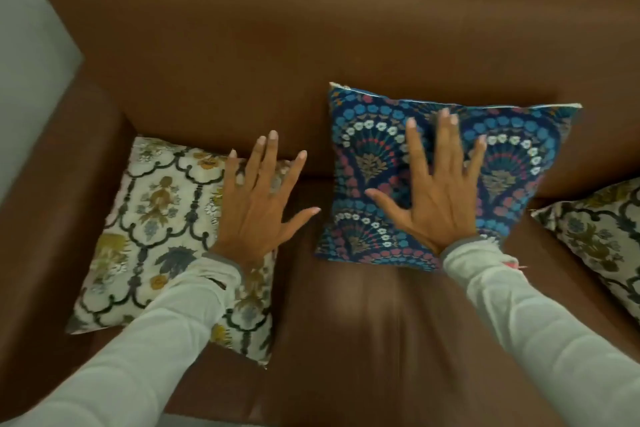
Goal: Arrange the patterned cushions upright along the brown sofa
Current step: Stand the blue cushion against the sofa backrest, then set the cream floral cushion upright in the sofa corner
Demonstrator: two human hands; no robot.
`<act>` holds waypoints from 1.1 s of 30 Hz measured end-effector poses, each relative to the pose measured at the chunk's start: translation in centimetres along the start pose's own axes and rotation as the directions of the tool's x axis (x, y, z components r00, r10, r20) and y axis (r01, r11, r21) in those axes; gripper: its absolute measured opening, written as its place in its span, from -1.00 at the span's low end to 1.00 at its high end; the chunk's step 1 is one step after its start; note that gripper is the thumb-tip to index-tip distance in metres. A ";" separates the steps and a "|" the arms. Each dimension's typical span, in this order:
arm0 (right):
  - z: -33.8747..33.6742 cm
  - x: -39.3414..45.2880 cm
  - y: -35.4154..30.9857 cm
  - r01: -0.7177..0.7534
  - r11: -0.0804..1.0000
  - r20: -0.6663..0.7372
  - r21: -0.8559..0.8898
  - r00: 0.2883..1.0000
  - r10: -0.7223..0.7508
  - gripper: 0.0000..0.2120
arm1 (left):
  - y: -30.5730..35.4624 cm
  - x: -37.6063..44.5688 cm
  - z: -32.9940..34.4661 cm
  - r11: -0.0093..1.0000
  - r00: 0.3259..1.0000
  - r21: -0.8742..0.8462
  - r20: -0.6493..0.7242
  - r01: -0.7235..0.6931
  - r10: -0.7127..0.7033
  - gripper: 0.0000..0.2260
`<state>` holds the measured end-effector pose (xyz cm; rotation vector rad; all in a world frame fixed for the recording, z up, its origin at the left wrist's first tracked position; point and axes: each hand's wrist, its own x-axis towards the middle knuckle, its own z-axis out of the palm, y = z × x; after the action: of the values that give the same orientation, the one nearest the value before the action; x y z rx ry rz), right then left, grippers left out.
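Observation:
A blue fan-patterned cushion (374, 163) leans upright against the backrest of the brown sofa (277, 45), near the middle. My right hand (440, 191) is spread flat over its face, fingers apart, holding nothing. A cream floral cushion (156, 218) leans in the left corner beside the armrest. My left hand (259, 201) hovers open over its right edge, fingers apart. A second cream floral cushion (595, 236) shows at the right edge, partly cut off by the frame.
The sofa's left armrest (59, 166) rises beside the left cushion. Bare seat leather (363, 340) lies between and in front of the cushions. A pale wall (24, 28) stands behind and to the left of the sofa.

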<state>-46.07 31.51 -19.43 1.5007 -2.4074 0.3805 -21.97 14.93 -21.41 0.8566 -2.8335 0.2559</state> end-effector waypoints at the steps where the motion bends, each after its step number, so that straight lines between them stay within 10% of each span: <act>1: 0.6 0.3 -2.6 0.032 0.999 0.015 0.008 0.999 -0.033 0.00 | -2.1 -1.0 0.0 0.999 1.000 0.031 0.013 0.010 -0.010 -0.23; 9: 6.7 -0.2 -19.4 0.026 0.961 0.259 0.275 0.961 -0.100 -0.09 | -18.1 -9.7 1.6 0.955 0.916 -0.035 0.293 0.296 -0.273 -0.17; 11: 8.1 -0.3 -21.7 -0.319 0.872 0.486 0.371 0.867 0.110 -0.04 | -20.0 -11.3 2.5 0.785 0.773 -0.220 0.454 0.579 -0.443 -0.10; 13: 9.2 0.1 -23.2 -0.713 0.592 0.717 0.375 0.628 0.303 0.00 | -21.2 -11.7 3.9 0.458 0.585 -0.373 0.617 0.807 -0.527 -0.04; 16: 11.1 0.7 -24.0 -0.889 0.181 0.800 0.421 0.458 0.388 -0.15 | -21.8 -10.7 5.0 0.111 0.458 -0.485 0.690 0.867 -0.560 0.17; 20: 10.9 -0.1 -24.0 -0.774 0.228 0.697 0.591 0.632 0.340 -0.22 | -20.8 -11.5 4.1 -0.032 0.511 -0.668 0.597 0.743 -0.618 -0.07; 25: 7.6 3.2 -23.4 -0.497 0.381 0.469 0.780 0.867 0.169 -0.07 | -18.3 -14.5 1.1 0.054 0.634 -0.874 0.306 0.482 -0.710 0.13; 33: 8.4 14.5 -29.8 -0.199 0.554 0.323 0.809 0.937 -0.135 -0.01 | -20.6 -13.5 -0.6 0.245 0.430 -0.784 0.030 0.570 -0.903 0.04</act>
<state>-26.10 3.73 -19.64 2.0072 -2.6585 1.6056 0.74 5.31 -21.35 1.5726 -1.4849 -0.6746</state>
